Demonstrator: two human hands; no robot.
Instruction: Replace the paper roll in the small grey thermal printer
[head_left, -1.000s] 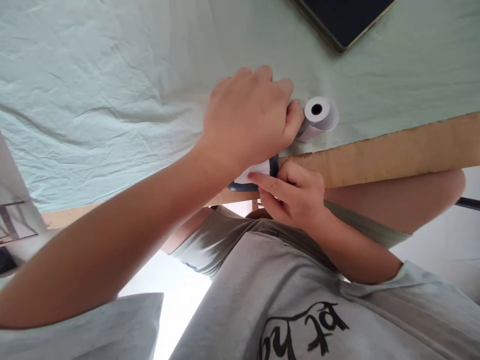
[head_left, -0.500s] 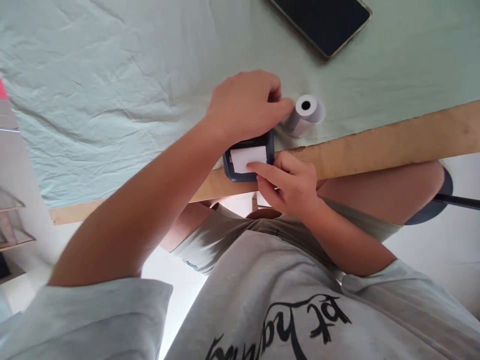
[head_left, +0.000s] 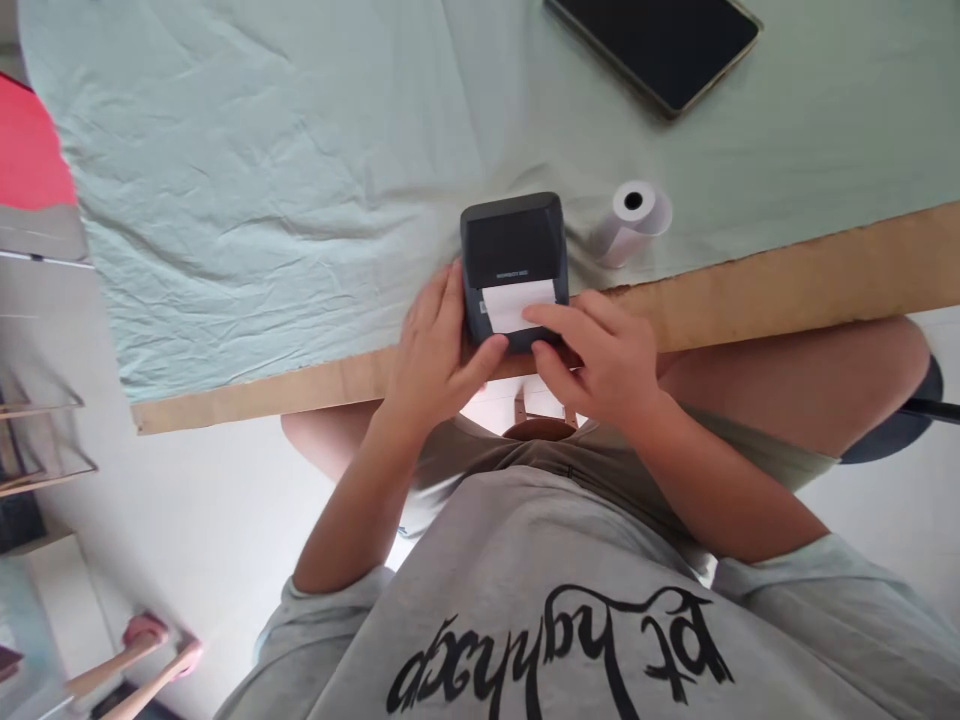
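A small dark receipt printer (head_left: 514, 235) lies at the table's front edge, with a short white paper strip (head_left: 510, 303) on its front part. My left hand (head_left: 439, 345) grips the printer's left side, fingers along the flank and thumb at the front corner. With its index finger, my right hand (head_left: 600, 350) presses on the paper strip. The right thumb is at the front edge of the printer, and the other fingers are curled by its right side. To the right of the printer, a white paper roll (head_left: 619, 240) stands upright, its loose end curling outward; neither hand touches it.
A black phone (head_left: 667, 45) lies at the far side of the pale green cloth (head_left: 262, 200). The bare wooden edge (head_left: 795, 270) of the table runs along the front. At lower left, another person's feet in pink footwear (head_left: 146, 630) show on the floor.
My left hand has come back from near the paper roll, over the printer, to its left side. The printer's top is uncovered. My right index finger stays on the paper strip.
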